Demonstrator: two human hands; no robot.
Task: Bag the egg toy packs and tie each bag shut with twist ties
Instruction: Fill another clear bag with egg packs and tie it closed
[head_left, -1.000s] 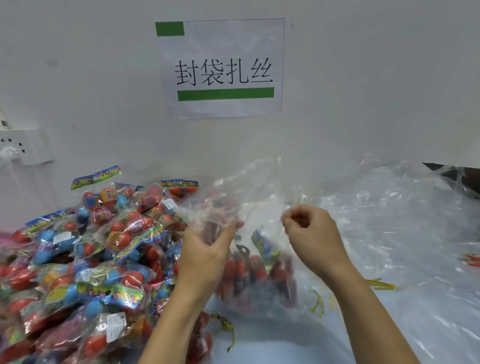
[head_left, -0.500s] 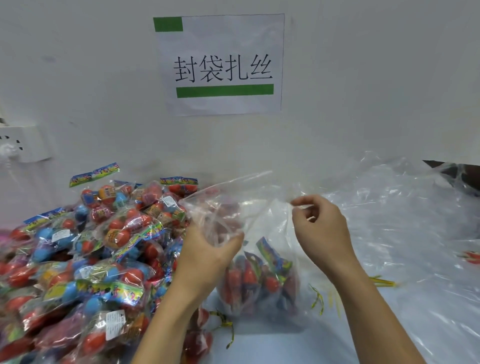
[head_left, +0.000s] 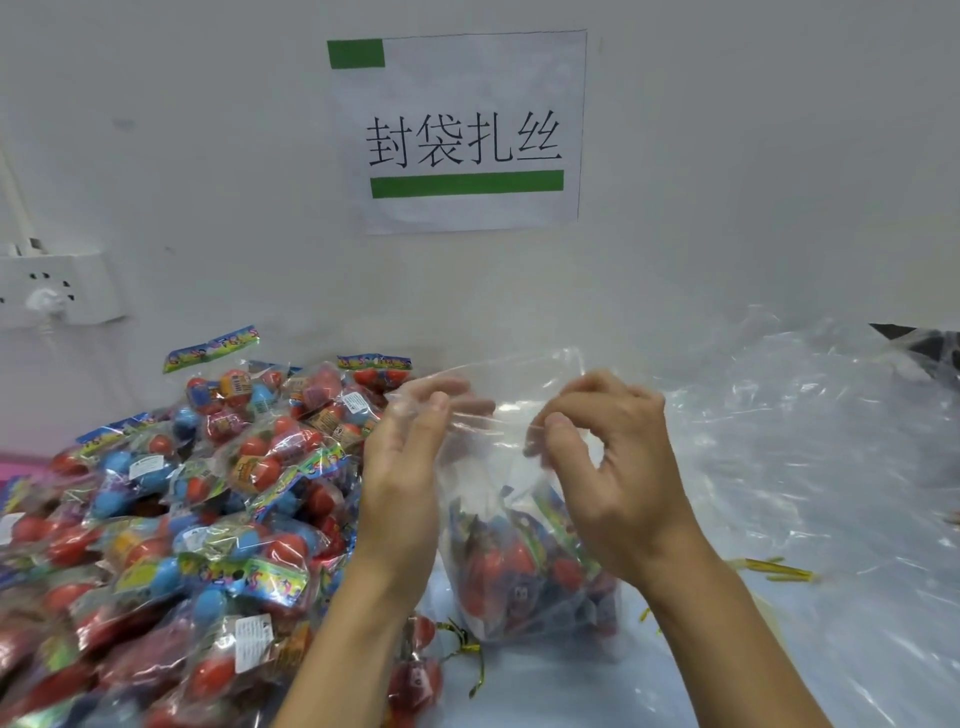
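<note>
A clear plastic bag (head_left: 498, 467) stands upright in the middle, with egg toy packs (head_left: 519, 571) in its lower half. My left hand (head_left: 405, 467) pinches the bag's top edge on the left side. My right hand (head_left: 608, 462) pinches the same edge on the right, thumb against curled fingers. The bag's mouth is stretched between both hands. A big heap of egg toy packs (head_left: 197, 519) with red, blue and orange eggs fills the left side. Gold twist ties (head_left: 774, 569) lie on the table to the right, and another gold twist tie (head_left: 467, 649) lies below the bag.
A pile of clear empty bags (head_left: 805, 441) covers the right side of the table. A white wall with a printed sign (head_left: 462, 135) stands close behind. A wall socket (head_left: 57, 291) is at the left. A dark object (head_left: 930, 348) shows at the right edge.
Both hands have come closer together and level at the bag's top edge. The bag's mouth, loose and raised before, is now pulled taut between them, and the view has moved closer.
</note>
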